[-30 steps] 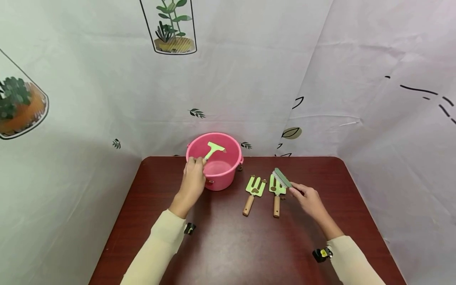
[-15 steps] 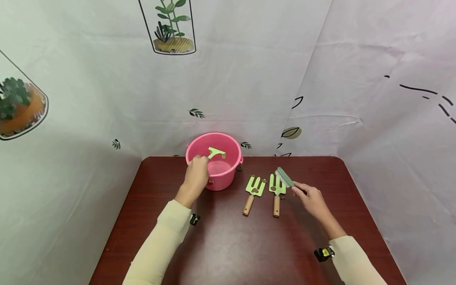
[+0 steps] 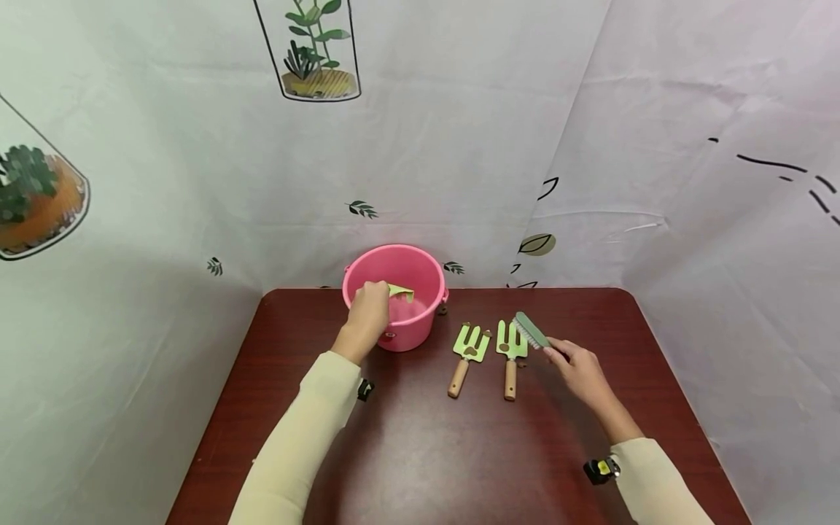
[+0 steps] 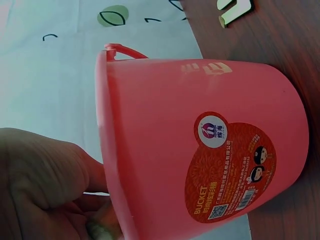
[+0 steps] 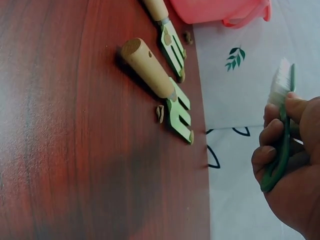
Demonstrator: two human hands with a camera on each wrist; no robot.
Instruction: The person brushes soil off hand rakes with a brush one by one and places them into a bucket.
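Observation:
My left hand (image 3: 370,312) reaches over the near rim of a pink bucket (image 3: 408,337), gripping a small hand rake. The light green head (image 3: 400,292) of the rake shows inside the bucket; its handle is hidden by the hand. In the left wrist view, the fingers go behind the bucket's rim. On the right, my right hand (image 3: 580,368) holds a green brush (image 3: 533,330) by its handle, white bristles facing left in the head view. The brush overlaps the right one of two hand forks on the table.
The left hand fork (image 3: 467,357) and the right hand fork (image 3: 510,364) lie with wooden handles toward me. Small brown bits (image 5: 160,113) lie beside them. A patterned cloth (image 3: 459,146) hangs behind the dark red table (image 3: 446,459).
My left hand has moved right and over the bucket, lowering the rake head inside it. My right hand has shifted slightly right with the brush.

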